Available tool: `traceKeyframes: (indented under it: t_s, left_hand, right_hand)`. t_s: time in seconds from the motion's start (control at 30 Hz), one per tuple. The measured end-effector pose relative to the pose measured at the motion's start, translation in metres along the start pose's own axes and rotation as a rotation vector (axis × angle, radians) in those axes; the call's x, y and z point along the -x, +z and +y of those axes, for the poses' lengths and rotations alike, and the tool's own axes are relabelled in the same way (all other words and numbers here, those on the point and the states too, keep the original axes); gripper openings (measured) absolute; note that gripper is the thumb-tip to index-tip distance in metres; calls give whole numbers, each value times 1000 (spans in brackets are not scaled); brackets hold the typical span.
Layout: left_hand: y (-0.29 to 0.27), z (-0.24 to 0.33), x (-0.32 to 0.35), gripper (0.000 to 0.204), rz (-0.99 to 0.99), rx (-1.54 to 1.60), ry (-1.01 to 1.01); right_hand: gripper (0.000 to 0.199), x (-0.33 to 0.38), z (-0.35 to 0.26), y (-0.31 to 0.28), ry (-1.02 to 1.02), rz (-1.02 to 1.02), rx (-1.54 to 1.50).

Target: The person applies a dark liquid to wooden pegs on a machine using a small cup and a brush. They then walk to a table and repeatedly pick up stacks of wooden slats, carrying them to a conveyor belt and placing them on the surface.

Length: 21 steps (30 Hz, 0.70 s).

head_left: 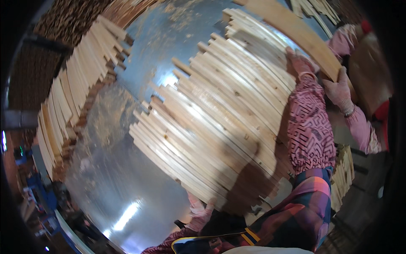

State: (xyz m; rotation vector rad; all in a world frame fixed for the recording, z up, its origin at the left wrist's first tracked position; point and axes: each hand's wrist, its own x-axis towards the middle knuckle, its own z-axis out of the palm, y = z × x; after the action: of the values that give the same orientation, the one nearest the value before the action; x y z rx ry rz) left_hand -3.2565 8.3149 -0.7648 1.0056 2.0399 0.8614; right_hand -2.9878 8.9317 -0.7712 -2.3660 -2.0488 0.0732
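Pale wood, sawn slats. Steel table [122,186], dusty and shiny. The slat stack [211,122] lies mid-table, long axes running far-left to near-right. A wider plank [292,25] crosses its far right corner. A second slat pile [72,93] sits well apart, left.

Hands wide apart, both gloved:
- Right hand [299,62] rests on the stack's far end, against the plank; grip cannot be told.
- Left hand [200,210], fingers spread, touches the stack's near edge and is the nearer one.
- Co-worker's hand [338,91] grips the plank.

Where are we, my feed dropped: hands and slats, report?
Left hand open at near end of slat stack. Right hand on far end. Co-worker's hand holds board alongside.
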Motion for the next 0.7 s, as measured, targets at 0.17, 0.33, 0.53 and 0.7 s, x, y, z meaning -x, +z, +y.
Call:
traceKeyframes:
  t_s: [0.17, 0.33, 0.53, 0.7]
  left_hand:
    - [-25, -21, -9, 82, 156, 248, -125]
    - [-107, -62, 37, 68, 291, -113, -586]
    - [-179, -146, 96, 62, 530, 169, -544]
    - [-167, -150, 176, 65, 649, 31, -526]
  right_hand:
    - [88, 58, 21, -14, 42, -118, -18]
    - [59, 206, 56, -13, -266, -205, 64]
    - [82, 369, 29, -26, -174, -260, -90]
    - [84, 389, 28, -55, -289, -381, -109]
